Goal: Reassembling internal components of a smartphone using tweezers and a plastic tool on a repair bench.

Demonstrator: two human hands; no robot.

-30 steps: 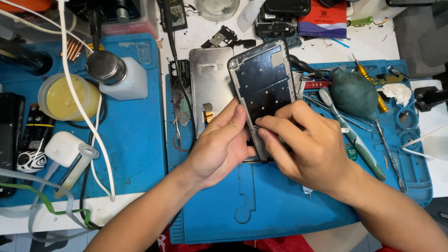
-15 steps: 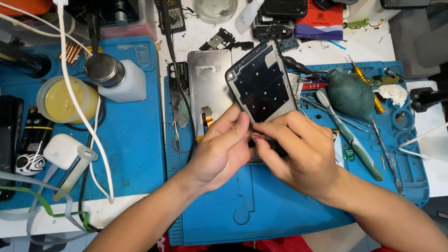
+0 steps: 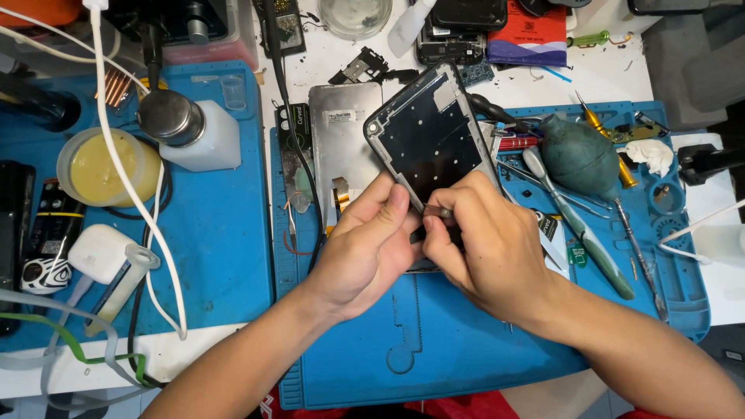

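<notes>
Both hands meet over the blue mat [image 3: 434, 365], holding a dark phone frame [image 3: 431, 136] tilted up at its lower end. The left hand [image 3: 365, 252] grips that edge, while the right hand [image 3: 485, 248] pinches a small metal tool [image 3: 437, 210] against it. Bare mat lies nearer the body; a green bulb blower [image 3: 578, 155] and hand tools crowd the right.

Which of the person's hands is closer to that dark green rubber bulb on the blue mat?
The right hand. It lies just below and left of the green bulb, apart from it. The left hand sits farther left, beyond the phone frame both hands hold.
</notes>
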